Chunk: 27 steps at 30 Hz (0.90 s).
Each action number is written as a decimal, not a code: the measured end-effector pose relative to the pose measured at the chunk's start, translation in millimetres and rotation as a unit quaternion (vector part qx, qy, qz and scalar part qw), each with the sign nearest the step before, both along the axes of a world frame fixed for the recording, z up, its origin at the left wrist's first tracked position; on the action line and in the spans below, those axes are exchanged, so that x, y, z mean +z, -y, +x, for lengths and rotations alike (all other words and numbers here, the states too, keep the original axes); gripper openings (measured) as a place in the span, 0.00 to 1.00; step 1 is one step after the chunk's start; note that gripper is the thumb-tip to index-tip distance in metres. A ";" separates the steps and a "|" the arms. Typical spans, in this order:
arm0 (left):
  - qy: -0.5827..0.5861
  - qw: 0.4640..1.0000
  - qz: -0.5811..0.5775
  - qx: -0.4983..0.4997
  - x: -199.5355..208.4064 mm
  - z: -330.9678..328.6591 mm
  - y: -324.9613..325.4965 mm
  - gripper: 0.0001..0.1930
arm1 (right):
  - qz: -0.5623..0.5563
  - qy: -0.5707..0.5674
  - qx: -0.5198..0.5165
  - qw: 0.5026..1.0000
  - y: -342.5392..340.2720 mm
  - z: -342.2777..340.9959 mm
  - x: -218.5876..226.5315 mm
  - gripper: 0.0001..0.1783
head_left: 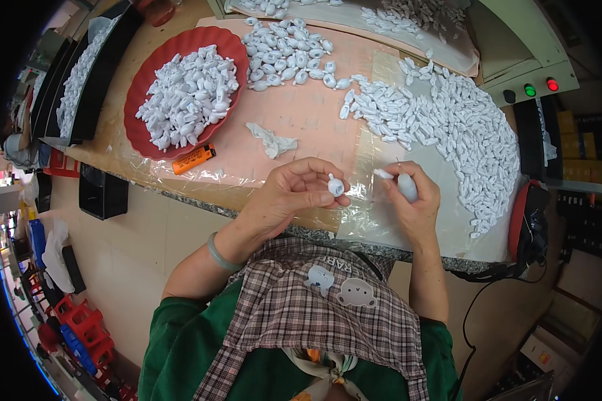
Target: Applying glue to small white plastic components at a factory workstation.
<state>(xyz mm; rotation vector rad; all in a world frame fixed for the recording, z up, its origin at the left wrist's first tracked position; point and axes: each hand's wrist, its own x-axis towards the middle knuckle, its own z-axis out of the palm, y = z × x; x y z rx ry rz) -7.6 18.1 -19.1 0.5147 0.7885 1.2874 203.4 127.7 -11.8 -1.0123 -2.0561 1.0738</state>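
Between the thumb and fingers of my left hand (294, 190) is a small rounded white plastic piece (336, 188) with a dark mark on its face. My right hand (418, 204) is closed around a small white squeeze bottle (407, 188) with a thin needle tip pointing up. At the fingertips of that same hand sits a slim white plastic piece (382, 174). Both hands are above the table's near edge, a short gap apart. A crumpled white tissue (271, 141) lies beyond my left hand. Many slim white pieces (441, 113) spread over the table beyond and right of my right hand.
A red scalloped bowl (135, 128) heaped with white pieces stands at left, with a small orange block (194, 159) by its rim. Rounded white pieces (287, 57) lie beside it. Black trays (90, 113) stand far left; a machine panel with coloured buttons (530, 89) is at the right.
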 end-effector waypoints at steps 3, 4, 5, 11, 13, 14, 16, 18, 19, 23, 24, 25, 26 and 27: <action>-0.015 1.000 0.024 0.005 -1.7 3.4 0.5 0.13 | -0.023 -0.108 0.052 0.993 15.4 -3.8 6.0 0.11; -0.014 1.000 0.023 0.005 -0.9 4.7 0.5 0.13 | -0.023 -0.108 0.051 0.993 20.0 -6.5 7.8 0.11; -0.040 0.999 0.027 0.010 0.3 6.0 0.4 0.13 | 0.003 -0.105 0.062 0.993 24.6 -9.6 11.4 0.11; -0.119 0.992 0.034 0.015 2.2 8.9 2.7 0.15 | 0.164 -0.064 0.076 0.981 36.6 -18.4 14.6 0.15; -0.129 0.990 0.045 0.016 1.0 9.6 3.1 0.15 | 0.178 -0.054 0.074 0.980 38.4 -17.5 13.1 0.15; -0.145 0.987 0.065 0.018 0.0 10.3 3.6 0.16 | 0.192 -0.044 0.072 0.978 39.5 -17.2 12.7 0.16; -0.160 0.983 0.085 0.022 -1.6 10.9 5.4 0.16 | 0.189 -0.048 0.076 0.978 40.9 -17.3 11.9 0.16; -0.199 0.973 0.113 0.032 -2.4 11.7 7.0 0.14 | 0.187 -0.051 0.079 0.978 42.5 -16.8 11.1 0.16; -0.199 0.973 0.112 0.032 -1.1 12.2 7.8 0.14 | 0.192 -0.055 0.086 0.976 43.6 -16.5 10.2 0.15; -0.335 0.928 0.160 0.037 4.7 11.1 7.5 0.15 | 0.216 -0.083 0.104 0.967 42.8 -13.9 3.4 0.18; -0.393 0.895 0.205 0.040 5.1 10.4 7.7 0.15 | 0.215 -0.083 0.103 0.968 42.7 -13.0 2.0 0.18; -0.393 0.896 0.204 0.039 5.9 10.6 8.4 0.15 | 0.221 -0.092 0.109 0.965 42.6 -12.1 0.7 0.18; -0.404 0.888 0.217 0.044 6.6 11.0 9.3 0.16 | 0.227 -0.101 0.114 0.962 42.9 -11.5 -0.7 0.18; -0.414 0.879 0.231 0.048 6.8 11.5 10.1 0.16 | 0.226 -0.100 0.113 0.962 43.5 -11.1 -2.1 0.18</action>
